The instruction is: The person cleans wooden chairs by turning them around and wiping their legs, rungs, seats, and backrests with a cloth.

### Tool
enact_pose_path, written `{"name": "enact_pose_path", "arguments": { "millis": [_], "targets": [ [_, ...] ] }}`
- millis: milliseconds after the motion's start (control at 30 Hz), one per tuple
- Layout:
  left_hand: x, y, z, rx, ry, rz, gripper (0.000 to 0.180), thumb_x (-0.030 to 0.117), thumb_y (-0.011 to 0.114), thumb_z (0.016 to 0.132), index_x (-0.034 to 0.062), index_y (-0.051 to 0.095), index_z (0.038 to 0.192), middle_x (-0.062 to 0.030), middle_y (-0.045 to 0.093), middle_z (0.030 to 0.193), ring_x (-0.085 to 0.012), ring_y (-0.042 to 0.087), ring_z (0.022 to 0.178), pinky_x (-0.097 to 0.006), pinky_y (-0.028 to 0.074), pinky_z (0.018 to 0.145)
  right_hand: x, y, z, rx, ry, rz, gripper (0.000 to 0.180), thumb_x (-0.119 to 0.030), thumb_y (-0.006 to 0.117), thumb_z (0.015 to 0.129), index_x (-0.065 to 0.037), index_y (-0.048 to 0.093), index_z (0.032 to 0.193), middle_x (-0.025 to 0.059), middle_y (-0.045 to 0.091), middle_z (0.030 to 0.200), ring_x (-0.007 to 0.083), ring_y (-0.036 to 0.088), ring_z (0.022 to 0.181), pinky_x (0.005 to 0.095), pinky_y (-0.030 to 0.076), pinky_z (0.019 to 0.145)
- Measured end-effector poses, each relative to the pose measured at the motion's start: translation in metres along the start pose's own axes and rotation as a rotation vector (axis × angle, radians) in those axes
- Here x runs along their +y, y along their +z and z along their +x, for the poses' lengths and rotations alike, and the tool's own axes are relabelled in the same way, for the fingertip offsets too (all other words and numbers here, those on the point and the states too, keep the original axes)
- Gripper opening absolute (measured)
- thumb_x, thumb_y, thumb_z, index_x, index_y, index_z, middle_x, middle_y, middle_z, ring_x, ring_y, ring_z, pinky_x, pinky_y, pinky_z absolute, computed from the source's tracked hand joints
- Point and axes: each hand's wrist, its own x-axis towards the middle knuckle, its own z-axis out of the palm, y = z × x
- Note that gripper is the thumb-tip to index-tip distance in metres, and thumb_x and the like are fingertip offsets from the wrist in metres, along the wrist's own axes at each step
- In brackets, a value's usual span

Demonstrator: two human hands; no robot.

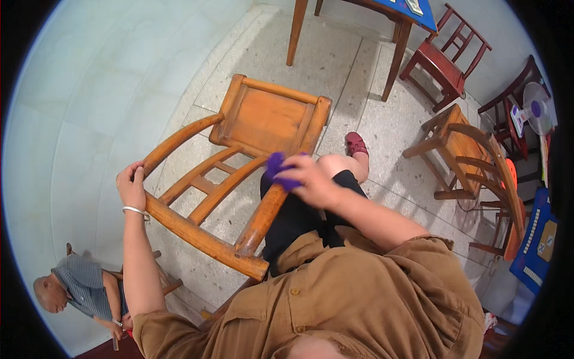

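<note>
A wooden chair [269,119] is tilted in front of me, its seat away from me and its curved top rail close to my body. My left hand [133,184] grips the chair's frame at the left corner of the backrest, and a pale bangle circles that wrist. In my right hand [311,182] is a purple cloth [278,172], pressed against the right side post of the backrest near the seat. My fingers are bent over the cloth and partly cover it.
A blue-topped table [391,9] stands at the far side. Along the right are a red chair [441,63], another wooden chair [463,152], a fan [536,109] and a blue surface with tiles [532,239]. A person [89,287] sits at lower left by the pale wall.
</note>
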Motion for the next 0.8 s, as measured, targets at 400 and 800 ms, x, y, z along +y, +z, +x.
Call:
{"name": "enact_pose_path", "arguments": {
  "millis": [400,800],
  "targets": [
    [0.011,-0.006,0.001,0.016,-0.047,-0.199,0.019,0.017,0.057,0.084,0.0066,0.069,0.093,-0.0084,0.065,0.089,-0.0217,0.056,0.093,-0.034,0.042,0.087,0.106,0.027,-0.008,0.078,0.521,0.04,0.02,-0.01,0.059,0.08,-0.001,0.063,0.097,0.017,0.058,0.102,0.0359,0.051,0.102,0.0395,0.04,0.092],
    [0.02,-0.011,-0.006,0.037,-0.035,-0.253,0.02,0.02,0.056,0.085,0.008,0.069,0.095,-0.008,0.064,0.094,-0.0222,0.053,0.098,-0.034,0.041,0.088,0.033,-0.073,0.027,0.521,0.504,0.221,0.026,-0.019,0.059,0.087,0.001,0.061,0.103,0.0094,0.059,0.093,0.0181,0.057,0.086,0.0298,0.046,0.077]
  ]
}}
